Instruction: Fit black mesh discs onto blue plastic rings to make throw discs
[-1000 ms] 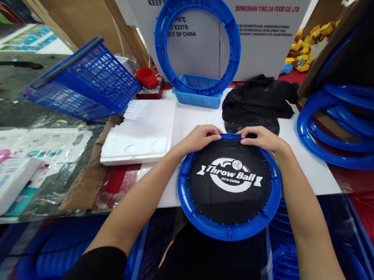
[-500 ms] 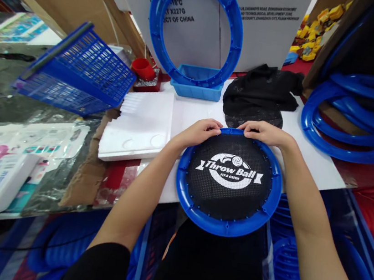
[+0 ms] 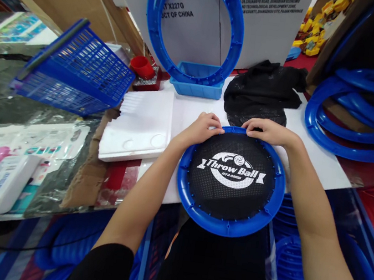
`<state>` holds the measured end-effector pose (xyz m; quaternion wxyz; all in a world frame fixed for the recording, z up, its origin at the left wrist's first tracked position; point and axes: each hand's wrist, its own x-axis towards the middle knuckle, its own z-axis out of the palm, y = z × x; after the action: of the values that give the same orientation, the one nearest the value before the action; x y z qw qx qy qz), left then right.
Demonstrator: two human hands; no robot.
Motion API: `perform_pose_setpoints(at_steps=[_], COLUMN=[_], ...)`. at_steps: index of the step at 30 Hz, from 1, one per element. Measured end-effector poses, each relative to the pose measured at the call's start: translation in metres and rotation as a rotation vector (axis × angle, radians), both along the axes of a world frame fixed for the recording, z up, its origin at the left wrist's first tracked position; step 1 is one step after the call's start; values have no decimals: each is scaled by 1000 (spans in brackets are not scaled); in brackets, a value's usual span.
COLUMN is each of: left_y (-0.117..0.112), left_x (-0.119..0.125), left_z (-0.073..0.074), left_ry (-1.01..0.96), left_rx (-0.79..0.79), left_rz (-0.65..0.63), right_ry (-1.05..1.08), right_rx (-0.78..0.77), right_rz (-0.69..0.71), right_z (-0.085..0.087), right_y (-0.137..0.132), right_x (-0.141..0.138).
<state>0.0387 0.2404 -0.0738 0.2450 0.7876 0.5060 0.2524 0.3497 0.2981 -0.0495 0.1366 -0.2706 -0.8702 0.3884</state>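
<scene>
A blue plastic ring lies in front of me, partly over the table's near edge. Stretched inside it is a round black mesh printed "Throw Ball". At the ring's far rim, my left hand grips the left of centre with fingers bent over the edge. My right hand pinches the same rim a little to the right. A short stretch of rim shows between the two hands. Black mesh cloth lies heaped just beyond my right hand.
Another blue ring stands upright in a light blue tray. More blue rings are piled at right. A white foam block, a blue basket and a red cup stand at left.
The view has shifted slightly. Both hands still hold the far rim, and the gap between them looks slightly wider.
</scene>
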Motion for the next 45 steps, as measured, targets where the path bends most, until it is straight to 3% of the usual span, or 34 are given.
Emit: perform_pose_setpoints(at_steps=[4,11,15,18,21,25,28,33,39,45], left_y=[6,-2,-15,-22,-24,-24,-25,-22,-6,-6], left_x=[1,4,18,27,31,29,29,36,37,35], left_z=[-1,8,13,13,10,9,11,14,11,8], left_ry=[-95,-107,-94,65,159,146,144,157,-68,-169], left_rx=[-90,-220,47,280,356,384,341,145,-53,-38], left_rz=[-56,21,-36,-149,-194,-195,-152,50,74,109], right_ry=[-9,-81,-43,16,19,60,96,80,73,77], right_rx=[-38,108,91,90,139,152,123,105,109,47], right_rz=[41,-45,-56,-64,-47,-63,-92,-164,-227,-242], right_z=[-1,0,6,6,2,-1,-2,-7,-15,-17], right_y=[3,-6,-11,-15,-18,-19,-20,-19,-17,-12], right_x=[0,-8,-11,-18,-25,-29,-29,-34,-41,-39])
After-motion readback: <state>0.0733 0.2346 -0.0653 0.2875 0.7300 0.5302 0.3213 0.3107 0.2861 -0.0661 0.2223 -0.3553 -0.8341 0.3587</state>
